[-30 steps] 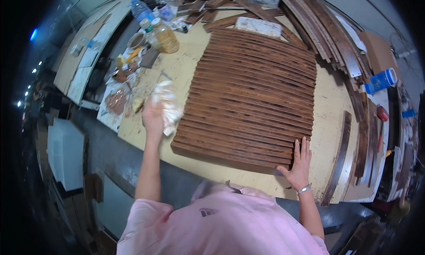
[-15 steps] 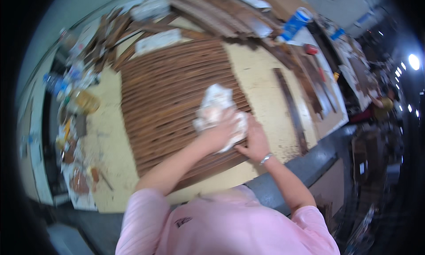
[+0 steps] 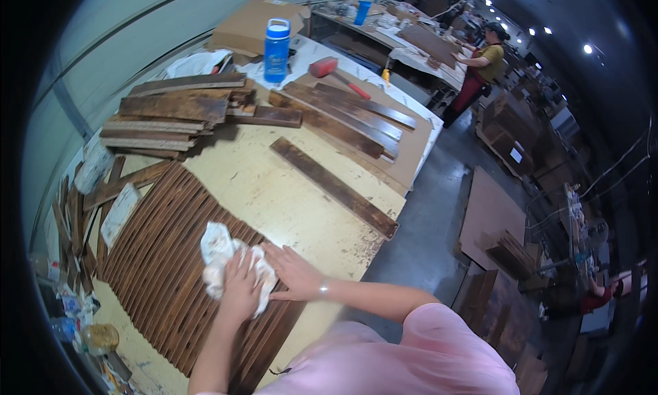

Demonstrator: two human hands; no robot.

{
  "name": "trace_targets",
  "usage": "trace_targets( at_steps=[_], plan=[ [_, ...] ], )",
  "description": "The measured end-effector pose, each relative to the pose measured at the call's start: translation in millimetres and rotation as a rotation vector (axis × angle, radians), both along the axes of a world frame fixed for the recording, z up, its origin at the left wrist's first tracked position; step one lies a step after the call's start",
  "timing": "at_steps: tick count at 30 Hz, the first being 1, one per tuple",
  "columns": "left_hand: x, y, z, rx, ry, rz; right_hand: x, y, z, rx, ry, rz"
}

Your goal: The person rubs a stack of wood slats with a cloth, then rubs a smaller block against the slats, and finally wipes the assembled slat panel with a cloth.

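A slatted brown wooden panel [image 3: 161, 271] lies on the pale yellow tabletop [image 3: 253, 179], its ridges running in parallel rows. My left hand [image 3: 241, 285] presses a crumpled white cloth [image 3: 216, 247] onto the slats near the panel's right side, fingers curled over it. Just right of the cloth, my right hand [image 3: 296, 275], with a silver bracelet at the wrist, rests on the panel's right edge. Its fingers are stretched out flat and the thumb points toward the cloth. Part of the cloth is hidden under my left hand.
Dark boards [image 3: 171, 114] are piled at the back, and a single board [image 3: 336, 189] lies on the right. Behind stand a blue bottle [image 3: 276, 55] and a red mallet [image 3: 323, 67]. A jar of yellowish liquid [image 3: 100, 339] sits lower left. Another person [image 3: 483, 69] stands at a far table.
The view has swung right and sharpened, so the panel now appears farther left. My left hand stays on the cloth and my right hand stays by the panel's edge.
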State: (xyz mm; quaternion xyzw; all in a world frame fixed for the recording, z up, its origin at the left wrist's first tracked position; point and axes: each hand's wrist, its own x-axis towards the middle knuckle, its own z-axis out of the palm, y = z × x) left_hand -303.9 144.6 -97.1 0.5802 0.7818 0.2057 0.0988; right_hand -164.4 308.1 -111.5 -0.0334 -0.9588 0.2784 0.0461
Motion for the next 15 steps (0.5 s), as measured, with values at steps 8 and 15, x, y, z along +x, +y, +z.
trace_targets(
  at_steps=[8,15],
  plan=[
    [-9.5,-121.0,10.6,-0.325,0.078,0.254,-76.2,45.7,-31.1,-0.639,-0.134,-0.045],
    [-25.4,31.3,15.3,-0.132,-0.044,0.067,-80.4,52.4,-13.8,-0.900,-0.192,-0.035]
  ],
)
